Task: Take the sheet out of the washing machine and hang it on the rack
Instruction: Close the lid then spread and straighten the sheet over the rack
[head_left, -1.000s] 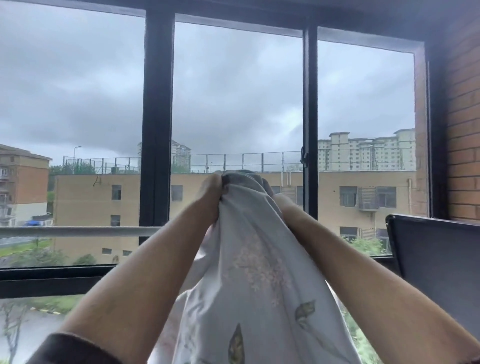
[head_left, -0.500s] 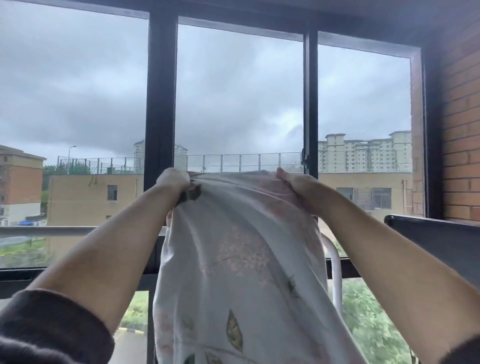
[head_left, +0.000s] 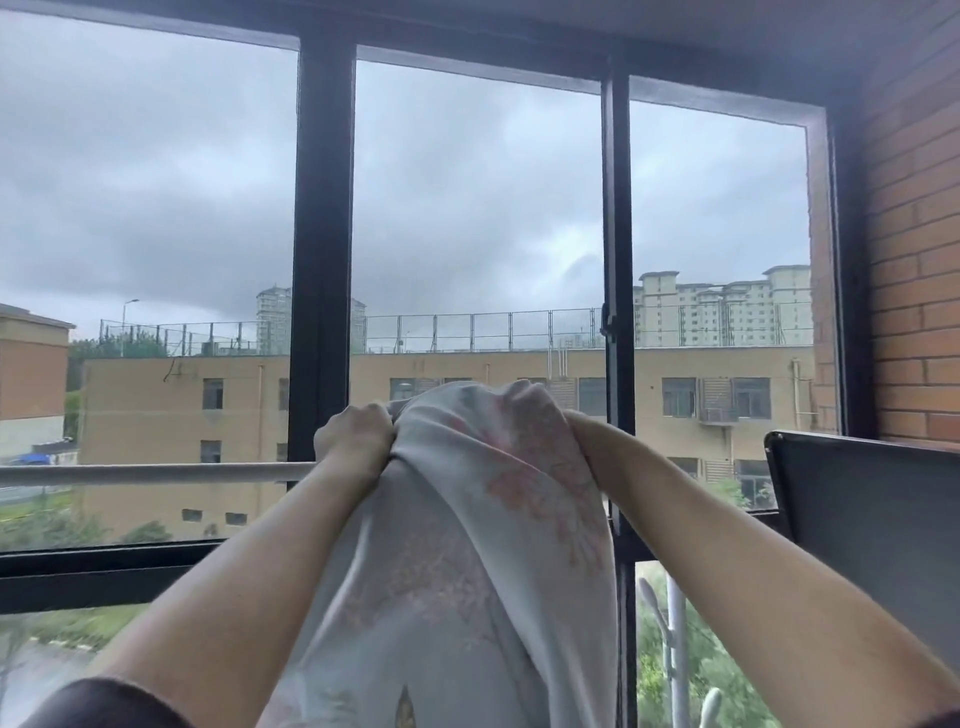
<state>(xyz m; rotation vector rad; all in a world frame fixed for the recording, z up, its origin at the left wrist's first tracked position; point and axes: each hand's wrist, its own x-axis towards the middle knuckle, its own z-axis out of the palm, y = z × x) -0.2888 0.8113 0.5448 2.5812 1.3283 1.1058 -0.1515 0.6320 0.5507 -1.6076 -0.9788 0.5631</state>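
A pale sheet (head_left: 467, 545) printed with pink blossoms and leaves hangs from both of my raised hands in front of the window. My left hand (head_left: 356, 439) grips its bunched top edge in a fist. My right hand (head_left: 550, 415) is mostly wrapped under the cloth, fingers bulging through it at the top right. The white horizontal bar of the rack (head_left: 150, 474) runs from the left edge to behind my left hand. White rack tubes (head_left: 670, 639) show at the lower right behind the sheet.
A black-framed window (head_left: 322, 249) fills the view, with buildings and grey sky outside. A brick wall (head_left: 914, 234) stands on the right. A dark flat panel (head_left: 872, 525) leans at the right, close to my right forearm.
My hands had pulled apart and stretched the sheet's top edge wide; now they have come closer together and the cloth is bunched between them, slightly lower.
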